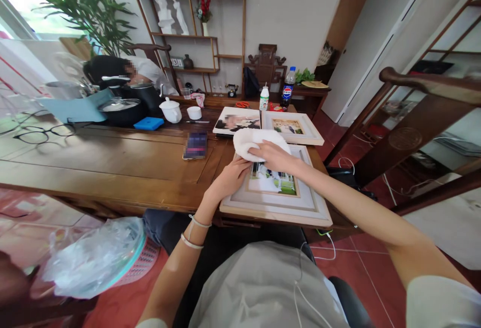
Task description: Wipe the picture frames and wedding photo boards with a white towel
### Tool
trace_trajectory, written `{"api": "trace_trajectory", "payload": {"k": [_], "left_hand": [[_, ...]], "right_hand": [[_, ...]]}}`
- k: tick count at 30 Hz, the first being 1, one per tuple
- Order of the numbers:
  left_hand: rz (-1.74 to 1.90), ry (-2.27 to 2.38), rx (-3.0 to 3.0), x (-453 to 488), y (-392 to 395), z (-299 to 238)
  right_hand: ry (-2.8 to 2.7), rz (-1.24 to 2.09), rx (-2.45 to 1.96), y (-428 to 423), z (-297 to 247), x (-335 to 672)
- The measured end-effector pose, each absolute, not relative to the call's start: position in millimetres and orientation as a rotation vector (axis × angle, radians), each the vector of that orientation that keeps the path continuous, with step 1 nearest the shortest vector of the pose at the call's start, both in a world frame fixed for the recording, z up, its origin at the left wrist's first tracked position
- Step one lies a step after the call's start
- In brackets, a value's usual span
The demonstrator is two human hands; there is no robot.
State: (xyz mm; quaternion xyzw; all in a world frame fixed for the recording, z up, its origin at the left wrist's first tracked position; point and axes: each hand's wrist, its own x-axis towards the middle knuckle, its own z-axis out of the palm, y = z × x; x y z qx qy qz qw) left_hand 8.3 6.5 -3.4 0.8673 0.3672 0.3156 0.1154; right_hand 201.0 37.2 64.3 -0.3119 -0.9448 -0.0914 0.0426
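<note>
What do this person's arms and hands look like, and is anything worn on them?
Both forearms are bare, with no gloves on the left hand or the right hand. Two thin pale bands circle the left wrist; the right wrist shows none. A short, pale grey sleeve covers the right upper arm. A thin white cable trails over the grey top.

I see a pale grey short-sleeved shirt (259, 288) across the chest, its sleeves ending above the elbows and both forearms bare. Two thin white bands (192, 233) circle the wrist of the left hand (229, 180). A thin white cable (298, 288) trails down the shirt front. Dark trousers (225, 240) cover the lap.
</note>
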Motion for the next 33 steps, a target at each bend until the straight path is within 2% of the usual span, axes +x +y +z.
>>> {"api": "trace_trajectory", "payload": {"k": [8,15,21,28,33], "left_hand": [[0.862,1.109,2.535,6,8,-6],[0.869,1.129,2.529,7,5,-4],[0.881,1.139,2.512,9,4,-4],[0.887,1.124,2.532,9,6,-7],[0.888,1.134,2.540,10,4,-5]], "right_hand": [[-2.852,-0.336,-1.278,16,78,252],[-2.815,-0.202,-1.568,1,92,308],[-2.796,-0.419,-1.586,-52,84,270],[-2.896,-0.114,-1.393,-138,98,229],[-2.775,-0.173,-1.416,-127,74,231]]}}
